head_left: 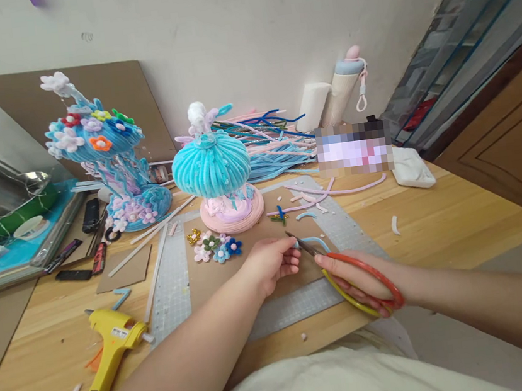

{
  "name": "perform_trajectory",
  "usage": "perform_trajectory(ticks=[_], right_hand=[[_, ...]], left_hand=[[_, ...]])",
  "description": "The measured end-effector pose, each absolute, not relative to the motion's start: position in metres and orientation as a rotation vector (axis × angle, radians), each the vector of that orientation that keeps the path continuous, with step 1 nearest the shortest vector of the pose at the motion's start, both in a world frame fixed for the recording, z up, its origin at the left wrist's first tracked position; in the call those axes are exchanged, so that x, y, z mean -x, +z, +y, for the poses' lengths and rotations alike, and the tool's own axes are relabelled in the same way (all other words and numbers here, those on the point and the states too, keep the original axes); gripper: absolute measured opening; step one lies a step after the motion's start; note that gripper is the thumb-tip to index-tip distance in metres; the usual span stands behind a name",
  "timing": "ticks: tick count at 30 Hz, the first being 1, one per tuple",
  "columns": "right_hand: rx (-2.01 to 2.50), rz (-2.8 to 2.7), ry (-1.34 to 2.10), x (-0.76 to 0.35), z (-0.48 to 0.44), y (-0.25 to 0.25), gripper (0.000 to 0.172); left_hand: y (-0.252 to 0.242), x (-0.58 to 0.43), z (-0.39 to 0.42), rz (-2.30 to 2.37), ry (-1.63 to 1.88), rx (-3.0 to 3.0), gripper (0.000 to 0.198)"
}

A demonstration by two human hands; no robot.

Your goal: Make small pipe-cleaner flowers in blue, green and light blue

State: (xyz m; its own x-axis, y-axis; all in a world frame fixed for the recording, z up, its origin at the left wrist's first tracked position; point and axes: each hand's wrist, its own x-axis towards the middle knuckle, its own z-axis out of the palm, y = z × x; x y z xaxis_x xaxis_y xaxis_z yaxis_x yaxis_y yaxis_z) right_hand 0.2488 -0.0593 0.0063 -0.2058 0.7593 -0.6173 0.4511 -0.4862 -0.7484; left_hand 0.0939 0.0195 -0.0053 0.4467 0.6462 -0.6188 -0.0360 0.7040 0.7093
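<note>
My left hand [274, 263] is pinching a light blue pipe cleaner [316, 240] over the cardboard. My right hand [359, 275] grips scissors [370, 264] with red and yellow handles, their blades right at the left fingertips and the pipe cleaner. Whether the blades have cut into it I cannot tell. Several small pipe-cleaner flowers [212, 246] lie left of my hands. Behind them stands a turquoise fuzzy dome [211, 165] on a round pink base [240, 218]. Short light blue and dark offcuts rest just beyond the blades.
A yellow glue gun [112, 340] lies at the left. Behind it stands a blue flower-covered pipe-cleaner piece [112, 147]. Loose pipe cleaners [266, 157] are heaped along the wall. A bottle [343, 87] and a white case [412, 167] are at the right. Cardboard covers part of the cutting mat [275, 314].
</note>
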Motion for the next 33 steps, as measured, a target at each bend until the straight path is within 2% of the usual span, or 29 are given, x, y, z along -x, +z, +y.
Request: perform_trajectory(ticks=[6,9,13,15,19,20,23,25,30,33], right_hand=[[1.980,-1.537,1.647,-0.257,-0.040,0.003,0.060],[2.137,-1.769,1.275,-0.275,-0.021,0.003,0.055],[2.157,-2.080,0.765,-0.302,-0.004,0.004,0.035],[2.168,-2.215,0.521,-0.304,-0.006,0.008,0.025],[2.092,-2.290,0.113,-0.276,-0.030,0.022,0.017],[1.911,-2.400,0.200,-0.264,-0.039,0.024,0.014],[1.157,-2.706,0.822,-0.230,-0.063,0.018,0.012],[1.062,-2.731,0.814,-0.214,-0.074,0.009,0.007],[1.068,-2.686,0.698,-0.212,-0.071,-0.003,0.019],[1.286,-2.473,0.529,-0.227,-0.043,-0.003,0.022]], left_hand=[[-0.002,-0.083,0.016,1.011,0.476,-0.696,0.014],[0.004,-0.067,0.013,0.988,0.515,-0.725,0.013],[0.016,-0.040,0.009,0.972,0.563,-0.743,0.013],[0.019,-0.029,0.008,0.974,0.590,-0.748,0.014],[0.016,-0.014,0.008,0.964,0.676,-0.750,0.015],[0.014,-0.013,0.008,0.962,0.694,-0.746,0.015],[0.008,-0.011,0.006,0.965,0.706,-0.729,0.016],[0.006,-0.011,0.005,0.959,0.674,-0.737,0.017],[0.007,-0.007,0.002,0.927,0.617,-0.817,0.022],[0.009,-0.006,0.002,0.907,0.637,-0.893,0.026]])
